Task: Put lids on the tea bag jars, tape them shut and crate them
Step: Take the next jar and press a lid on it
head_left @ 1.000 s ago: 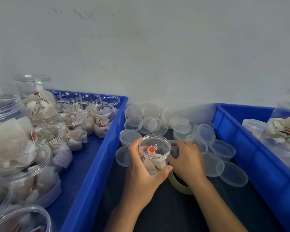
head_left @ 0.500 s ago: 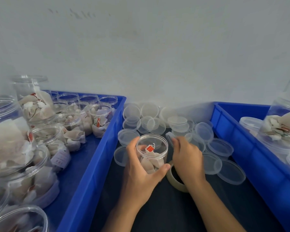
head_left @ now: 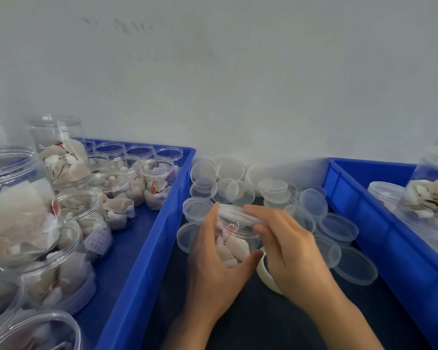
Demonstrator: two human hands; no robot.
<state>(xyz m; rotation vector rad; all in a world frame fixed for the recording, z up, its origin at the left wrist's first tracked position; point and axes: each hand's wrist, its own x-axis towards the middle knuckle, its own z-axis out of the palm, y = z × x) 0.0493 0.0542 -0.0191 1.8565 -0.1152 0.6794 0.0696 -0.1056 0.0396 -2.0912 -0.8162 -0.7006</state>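
My left hand (head_left: 213,269) grips a small clear jar of tea bags (head_left: 232,242) standing on the dark table between two blue crates. My right hand (head_left: 286,248) holds a clear lid (head_left: 234,213) tilted over the jar's mouth, fingers on its right edge. A roll of tape (head_left: 266,276) lies on the table just right of the jar, partly hidden under my right hand. Several loose clear lids (head_left: 338,227) lie scattered behind and to the right.
The left blue crate (head_left: 147,248) holds several open jars of tea bags (head_left: 106,195). The right blue crate (head_left: 379,223) holds a few lidded jars (head_left: 430,195). A white wall closes off the back.
My right hand picked a lid from the pile and brought it left onto the jar's mouth. My left hand kept its grip on the jar.
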